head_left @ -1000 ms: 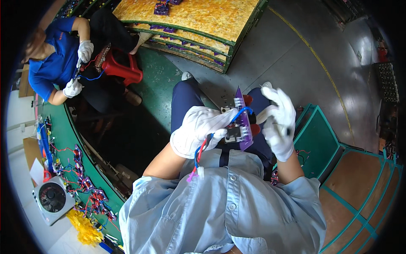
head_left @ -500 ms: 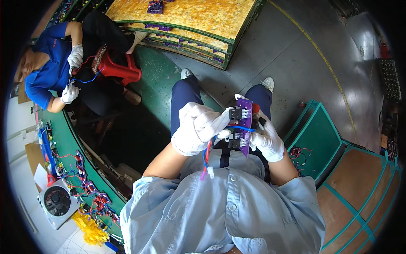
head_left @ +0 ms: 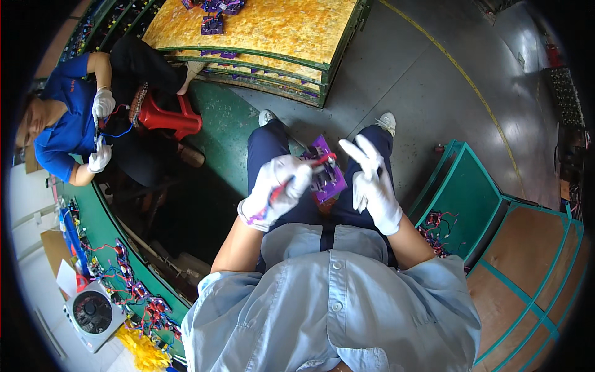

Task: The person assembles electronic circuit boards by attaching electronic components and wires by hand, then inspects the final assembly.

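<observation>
A purple circuit board [head_left: 333, 183] with dark components hangs tilted in front of my lap. My gloved left hand [head_left: 276, 191] is closed at its left side, with the fingers on the board's edge and its leads. A red wire [head_left: 326, 159] runs over the board's upper part, and more red shows blurred against the glove. Just to the right, my gloved right hand [head_left: 376, 186] is apart from the board, with two fingers stretched out and nothing visible in it.
At the left, a co-worker in a blue shirt [head_left: 61, 102] handles a wired part near a red stool [head_left: 176, 118]. A green bench [head_left: 102, 222] bears wired boards and a fan [head_left: 93, 312]. Ahead stands a rack [head_left: 266, 31] with purple boards; a green bin [head_left: 462, 192] is at the right.
My right hand has let go of the board and moved off to its right, fingers spreading. The board has turned and shifted left with my left hand. The view has shifted slightly.
</observation>
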Demonstrator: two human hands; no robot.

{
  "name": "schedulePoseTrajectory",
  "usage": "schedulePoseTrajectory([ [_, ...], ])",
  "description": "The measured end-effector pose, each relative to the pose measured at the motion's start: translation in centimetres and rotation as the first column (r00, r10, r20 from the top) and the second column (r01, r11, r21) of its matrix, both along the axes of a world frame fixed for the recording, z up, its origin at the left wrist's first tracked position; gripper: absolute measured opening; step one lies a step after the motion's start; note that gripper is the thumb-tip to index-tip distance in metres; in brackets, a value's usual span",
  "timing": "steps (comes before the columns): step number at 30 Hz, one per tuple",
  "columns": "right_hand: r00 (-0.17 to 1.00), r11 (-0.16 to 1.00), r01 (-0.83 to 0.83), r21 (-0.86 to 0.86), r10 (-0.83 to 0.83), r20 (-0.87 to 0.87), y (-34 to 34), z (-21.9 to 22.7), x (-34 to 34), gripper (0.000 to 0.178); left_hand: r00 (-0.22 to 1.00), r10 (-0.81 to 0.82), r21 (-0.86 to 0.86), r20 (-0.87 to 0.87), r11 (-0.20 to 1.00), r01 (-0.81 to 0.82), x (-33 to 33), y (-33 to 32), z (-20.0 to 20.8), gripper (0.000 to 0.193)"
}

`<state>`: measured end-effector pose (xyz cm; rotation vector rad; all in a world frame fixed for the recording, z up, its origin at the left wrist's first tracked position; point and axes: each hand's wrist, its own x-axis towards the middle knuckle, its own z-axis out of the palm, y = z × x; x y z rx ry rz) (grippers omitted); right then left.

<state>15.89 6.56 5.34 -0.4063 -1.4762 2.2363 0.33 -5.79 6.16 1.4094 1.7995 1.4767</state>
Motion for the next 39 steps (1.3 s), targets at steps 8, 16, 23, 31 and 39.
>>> schedulePoseTrajectory([
  [8,0.962,0.934,-0.196,-0.299,0.242,0.127,-1.7,-1.1,-0.2,0.065,0.96,-0.106,0.1,-0.259,0.986,0.136,1.5,-0.7,-0.4,0.009],
  [16,0.936,0.198,0.075,0.977,-0.353,-0.001,-1.8,0.5,-1.0,0.076,0.581,0.265,-0.188,0.769,0.963,-0.191,4.0,0.4,1.2,0.034],
  [23,0.976,0.971,0.165,0.174,-0.186,0.115,1.3,2.7,0.7,0.047,0.528,-0.33,0.133,0.782,0.917,0.375,1.7,-1.6,3.0,0.03],
  [31,0.731,0.803,-0.593,0.051,0.511,0.453,1.3,2.8,-0.9,0.028,0.998,0.024,-0.069,-0.058,0.997,-0.028,2.9,-0.9,2.2,0.008],
  [39,0.866,0.774,-0.455,0.44,0.27,0.42,1.4,4.8,0.1,0.017,0.839,0.054,-0.014,-0.542,0.997,-0.073,1.8,-1.0,3.3,0.008],
])
